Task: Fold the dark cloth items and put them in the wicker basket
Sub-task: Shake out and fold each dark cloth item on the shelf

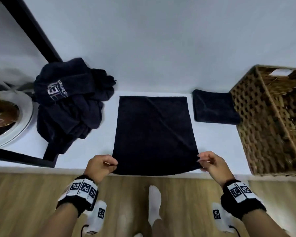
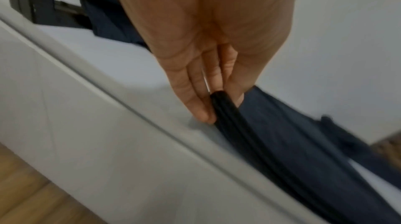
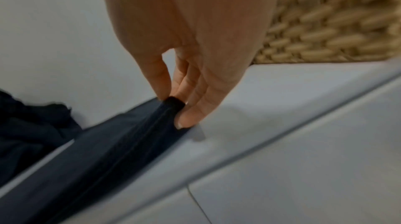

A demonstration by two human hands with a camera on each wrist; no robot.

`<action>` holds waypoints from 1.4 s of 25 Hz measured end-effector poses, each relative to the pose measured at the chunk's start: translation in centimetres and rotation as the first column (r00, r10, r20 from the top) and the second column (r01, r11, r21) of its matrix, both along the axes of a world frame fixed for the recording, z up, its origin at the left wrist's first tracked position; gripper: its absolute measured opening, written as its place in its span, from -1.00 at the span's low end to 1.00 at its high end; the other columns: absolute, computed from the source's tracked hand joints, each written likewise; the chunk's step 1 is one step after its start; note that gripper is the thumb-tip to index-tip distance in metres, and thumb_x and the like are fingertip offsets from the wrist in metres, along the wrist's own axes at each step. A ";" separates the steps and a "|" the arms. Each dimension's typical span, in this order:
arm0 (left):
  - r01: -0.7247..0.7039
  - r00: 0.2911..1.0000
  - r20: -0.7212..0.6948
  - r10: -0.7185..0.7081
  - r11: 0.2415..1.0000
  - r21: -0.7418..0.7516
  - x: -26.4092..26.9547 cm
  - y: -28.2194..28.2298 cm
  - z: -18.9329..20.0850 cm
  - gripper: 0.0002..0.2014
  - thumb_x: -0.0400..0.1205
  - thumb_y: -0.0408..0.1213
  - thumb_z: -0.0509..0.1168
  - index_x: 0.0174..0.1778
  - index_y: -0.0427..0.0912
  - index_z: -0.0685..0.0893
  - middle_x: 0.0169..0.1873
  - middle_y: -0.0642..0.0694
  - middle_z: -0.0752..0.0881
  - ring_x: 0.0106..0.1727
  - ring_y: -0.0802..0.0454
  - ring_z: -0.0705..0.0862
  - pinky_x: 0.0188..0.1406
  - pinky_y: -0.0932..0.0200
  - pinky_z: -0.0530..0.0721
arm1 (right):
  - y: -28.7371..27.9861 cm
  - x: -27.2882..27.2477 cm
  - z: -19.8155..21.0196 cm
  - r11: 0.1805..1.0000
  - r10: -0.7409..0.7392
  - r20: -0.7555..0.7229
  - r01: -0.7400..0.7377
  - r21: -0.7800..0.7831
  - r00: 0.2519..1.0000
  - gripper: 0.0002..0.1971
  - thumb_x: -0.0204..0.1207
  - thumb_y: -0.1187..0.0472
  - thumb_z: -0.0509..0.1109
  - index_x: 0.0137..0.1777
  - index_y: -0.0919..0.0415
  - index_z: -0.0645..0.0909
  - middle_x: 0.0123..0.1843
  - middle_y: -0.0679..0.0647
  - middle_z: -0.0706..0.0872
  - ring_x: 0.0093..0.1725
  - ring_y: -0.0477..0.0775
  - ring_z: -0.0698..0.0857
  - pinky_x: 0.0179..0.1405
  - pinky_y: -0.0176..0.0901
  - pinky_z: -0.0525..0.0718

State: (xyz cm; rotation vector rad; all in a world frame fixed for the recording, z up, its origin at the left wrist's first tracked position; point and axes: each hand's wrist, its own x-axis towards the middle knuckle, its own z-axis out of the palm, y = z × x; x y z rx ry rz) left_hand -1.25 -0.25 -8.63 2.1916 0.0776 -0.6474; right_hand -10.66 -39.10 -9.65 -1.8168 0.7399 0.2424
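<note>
A dark cloth (image 1: 154, 134) lies spread flat on the white table (image 1: 161, 48), its near edge at the table's front. My left hand (image 1: 108, 164) pinches the cloth's near left corner (image 2: 219, 100). The near right corner (image 3: 171, 104) is pinched by my right hand (image 1: 205, 161). A small folded dark cloth (image 1: 214, 106) lies to the right, against the wicker basket (image 1: 266, 124). A heap of crumpled dark cloths (image 1: 70, 103) sits on the left. The wicker basket stands at the table's right end, and its inside looks empty from here.
A black frame (image 1: 34, 29) runs diagonally at the back left, with a white round rim (image 1: 24, 120) beside it. The wooden floor (image 1: 24, 202) and my white-socked feet (image 1: 154, 204) are below the table's front edge.
</note>
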 end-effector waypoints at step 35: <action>0.202 0.913 0.217 -0.346 0.845 0.496 27.4 -9.7 -2.4 -0.64 0.54 -0.45 0.36 0.23 -0.09 0.66 0.22 -0.17 0.62 0.24 -0.26 0.60 0.24 -0.17 0.59 | -2.4 30.4 -1.0 0.539 0.383 -0.401 -0.554 -0.635 0.832 -0.56 0.47 0.41 0.25 0.35 0.14 0.48 0.41 0.13 0.44 0.27 0.33 0.59 0.18 0.17 0.61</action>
